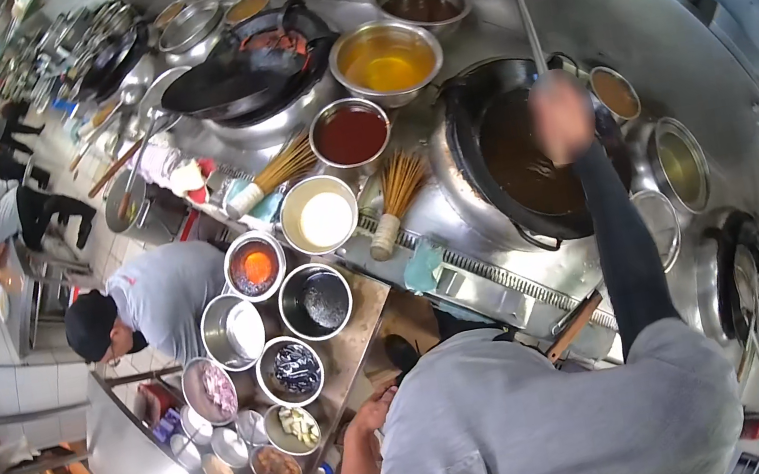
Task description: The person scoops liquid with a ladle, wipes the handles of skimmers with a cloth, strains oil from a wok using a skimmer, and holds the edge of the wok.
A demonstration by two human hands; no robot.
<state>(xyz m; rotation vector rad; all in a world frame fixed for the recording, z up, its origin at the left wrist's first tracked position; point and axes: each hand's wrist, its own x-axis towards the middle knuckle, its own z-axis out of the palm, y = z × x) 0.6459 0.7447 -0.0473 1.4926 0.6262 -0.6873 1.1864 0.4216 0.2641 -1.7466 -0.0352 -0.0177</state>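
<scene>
The ladle (525,14) extends from the right hand (564,116) toward the frame's top; blur hides whether fingers close. Left hand (373,414), lower centre, is farther; its closure cannot be told.

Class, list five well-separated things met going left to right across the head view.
Round steel bowl of pinkish pieces, round steel bowl of orange contents, round steel bowl of red sauce, black wok, round steel bowl of yellowish liquid.

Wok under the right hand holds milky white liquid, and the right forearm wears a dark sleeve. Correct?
Not quite: the liquid in the wok is dark brown, as the head view shows. The right hand is over that wok, and the forearm wears a dark sleeve.
</scene>
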